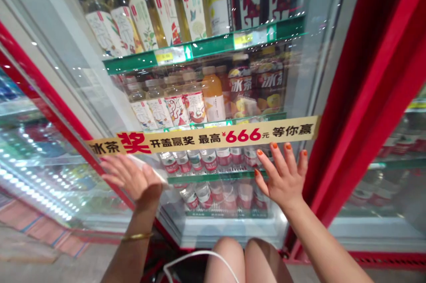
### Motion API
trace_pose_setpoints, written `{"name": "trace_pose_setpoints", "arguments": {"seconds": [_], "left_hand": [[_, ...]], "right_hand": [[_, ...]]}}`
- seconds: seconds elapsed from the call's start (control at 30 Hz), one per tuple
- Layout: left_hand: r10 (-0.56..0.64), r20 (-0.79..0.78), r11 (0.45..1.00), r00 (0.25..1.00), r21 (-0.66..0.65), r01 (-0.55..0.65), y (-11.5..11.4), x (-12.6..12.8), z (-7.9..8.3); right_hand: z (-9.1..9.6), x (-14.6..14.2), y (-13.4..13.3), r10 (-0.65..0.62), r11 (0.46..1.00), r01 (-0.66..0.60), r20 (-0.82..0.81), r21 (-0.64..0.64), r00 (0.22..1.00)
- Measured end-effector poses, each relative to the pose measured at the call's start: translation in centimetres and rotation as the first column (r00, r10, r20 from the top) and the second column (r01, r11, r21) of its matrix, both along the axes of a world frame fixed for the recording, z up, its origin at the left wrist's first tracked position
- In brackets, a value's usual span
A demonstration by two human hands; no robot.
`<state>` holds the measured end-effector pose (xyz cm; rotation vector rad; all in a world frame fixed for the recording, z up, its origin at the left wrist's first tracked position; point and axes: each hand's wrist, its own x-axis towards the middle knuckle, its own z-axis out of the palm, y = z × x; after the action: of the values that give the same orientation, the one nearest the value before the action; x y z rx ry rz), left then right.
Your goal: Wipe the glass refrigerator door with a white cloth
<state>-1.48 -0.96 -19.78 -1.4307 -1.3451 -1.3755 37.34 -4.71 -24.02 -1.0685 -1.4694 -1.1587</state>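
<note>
I face the glass door (299, 74) of a drinks fridge with a red frame. My right hand (282, 175) lies flat on the glass with its fingers spread, just under a yellow sticker strip (203, 137) printed with red and black characters. My left hand (133, 178) presses a pale cloth (149, 172) against the glass at the lower left, fingers stretched out over it. A gold bangle (136, 237) sits on my left wrist. Behind the glass stand rows of tea bottles (176, 105) and small red-labelled bottles (213, 159).
Green shelf rails (206, 48) carry price tags. A second red-framed fridge (392, 163) stands at the right, another cooler (36, 163) at the left. My knees (242, 258) and a white cable (196, 256) show at the bottom, above a tiled floor (40, 252).
</note>
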Motion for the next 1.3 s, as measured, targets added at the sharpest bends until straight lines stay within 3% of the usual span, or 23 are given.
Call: {"name": "trace_pose_setpoints", "arguments": {"seconds": [0.07,0.13,0.2,0.27,0.3,0.37,0.43,0.5,0.57,0.6,0.67,0.7,0.77,0.83,0.87,0.93,1.0,1.03,1.1,1.13,1.2,1.23,1.3], "left_hand": [[0.010,0.099,1.000,0.995,0.004,-0.010,0.4,2.3,3.8],[-0.034,0.013,0.999,0.999,-0.022,0.034,0.4,6.8,4.9],[-0.061,-0.216,0.998,0.975,-0.047,0.052,-0.1,11.7,3.2],[-0.103,-0.480,0.994,0.871,-0.028,0.102,-0.9,14.8,-0.4],[-0.119,-0.574,0.991,0.811,-0.017,0.133,-1.4,15.1,-2.5],[-0.133,-0.662,0.985,0.738,-0.006,0.172,-2.2,12.9,-5.7],[-0.113,-0.640,0.987,0.760,0.014,0.158,-2.5,7.9,-6.5],[-0.068,-0.542,0.993,0.837,0.047,0.111,-2.0,2.2,-4.0],[-0.036,-0.333,0.998,0.942,0.040,0.052,-1.1,-1.2,0.7],[-0.028,-0.207,0.999,0.978,0.015,0.032,-0.7,-1.6,3.3],[-0.030,-0.004,0.998,1.000,-0.052,0.029,-0.2,0.7,7.5],[-0.047,0.004,0.996,0.999,-0.075,0.047,0.0,3.0,8.8],[-0.090,-0.093,0.993,0.992,-0.083,0.083,-0.1,8.8,9.2],[-0.125,-0.284,0.992,0.951,-0.065,0.111,-0.4,14.3,7.1],[-0.153,-0.417,0.988,0.896,-0.062,0.140,-0.7,16.3,5.4],[-0.181,-0.636,0.980,0.750,-0.050,0.194,-1.4,17.8,1.5],[-0.172,-0.729,0.975,0.663,-0.031,0.219,-2.0,15.4,-2.0],[-0.159,-0.732,0.977,0.663,-0.019,0.213,-2.2,12.9,-3.1],[-0.119,-0.682,0.985,0.722,0.008,0.171,-2.2,6.5,-3.2],[-0.091,-0.627,0.993,0.774,0.006,0.122,-1.9,3.2,-2.1],[-0.017,-0.440,1.000,0.898,0.000,0.018,-1.2,-2.1,2.2],[0.007,-0.275,0.997,0.962,-0.076,-0.029,-0.8,-3.6,4.8],[0.003,-0.039,0.993,0.999,-0.116,-0.008,-0.2,-3.6,10.1]], "right_hand": [[-0.3,0.2,0.1,-0.014,1.000,0.014,-0.011,-0.006,1.000],[-0.5,0.4,0.1,-0.015,1.000,0.015,-0.011,-0.011,1.000],[-0.5,0.6,0.0,0.003,1.000,-0.003,0.002,-0.015,1.000],[-0.3,0.7,-0.1,0.026,1.000,-0.026,0.020,-0.016,0.999],[-0.2,0.7,-0.1,0.032,0.999,-0.032,0.024,-0.014,0.999],[-0.2,0.6,-0.1,0.033,0.999,-0.033,0.018,-0.007,0.999],[-0.4,0.4,-0.1,0.025,1.000,-0.025,-0.011,-0.009,1.000],[-0.7,0.2,0.1,0.020,1.000,-0.021,-0.039,-0.024,0.999],[-1.0,0.1,0.3,0.018,0.999,-0.020,-0.054,-0.036,0.998],[-1.1,0.1,0.4,0.015,0.999,-0.017,-0.058,-0.036,0.998],[-1.2,0.2,0.4,0.005,1.000,-0.007,-0.064,-0.030,0.998],[-1.3,0.3,0.4,0.004,1.000,-0.006,-0.064,-0.029,0.998],[-1.3,0.5,0.3,0.017,0.999,-0.018,-0.052,-0.029,0.999],[-1.1,0.7,0.2,0.037,0.999,-0.039,-0.034,-0.032,0.999],[-0.9,0.8,0.1,0.046,0.998,-0.047,-0.025,-0.030,0.999],[-0.7,0.8,0.0,0.055,0.998,-0.055,-0.007,-0.022,0.998],[-0.5,0.7,-0.1,0.058,0.998,-0.057,0.002,-0.011,0.998],[-0.5,0.6,-0.1,0.056,0.998,-0.056,-0.002,-0.005,0.998],[-0.6,0.4,0.0,0.049,0.999,-0.049,-0.023,0.002,0.999],[-0.7,0.3,0.0,0.049,0.999,-0.049,-0.034,0.001,0.998],[-0.8,0.2,0.1,0.053,0.999,-0.053,-0.045,-0.004,0.998],[-0.8,0.1,0.1,0.056,0.998,-0.056,-0.044,-0.004,0.997],[-0.9,0.1,0.2,0.057,0.998,-0.057,-0.048,0.000,0.997]]}}
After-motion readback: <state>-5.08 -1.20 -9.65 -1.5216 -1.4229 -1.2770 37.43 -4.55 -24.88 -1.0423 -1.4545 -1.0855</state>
